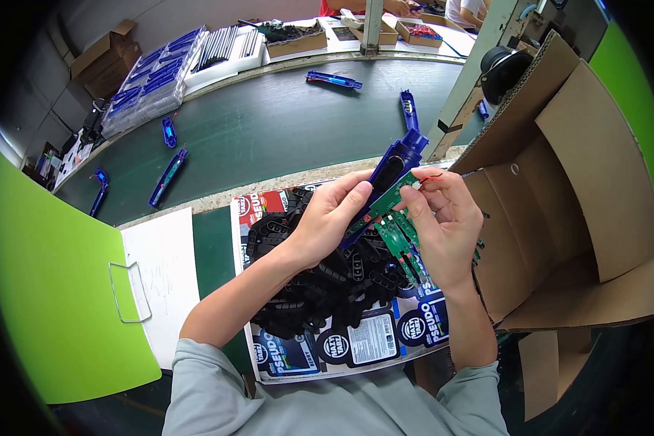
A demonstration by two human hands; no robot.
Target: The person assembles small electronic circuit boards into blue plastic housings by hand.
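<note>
Gripping a blue casing (398, 161), left hand (327, 218) meets right hand (443, 225) pinching a green circuit board (386, 200) beside an open cardboard box (581, 189)

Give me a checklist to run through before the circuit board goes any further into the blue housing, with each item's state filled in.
1. Left hand has a firm hold on the blue housing: ok.
2. Right hand pinches the green circuit board at its upper end: ok.
3. Board lies along the housing: ok.
4. Red wire clear of the housing edge: cannot tell, fingers hide part of it.
5. Spare green boards lie within reach under the hands: ok.
6. Board seated in its slot: cannot tell.
</note>
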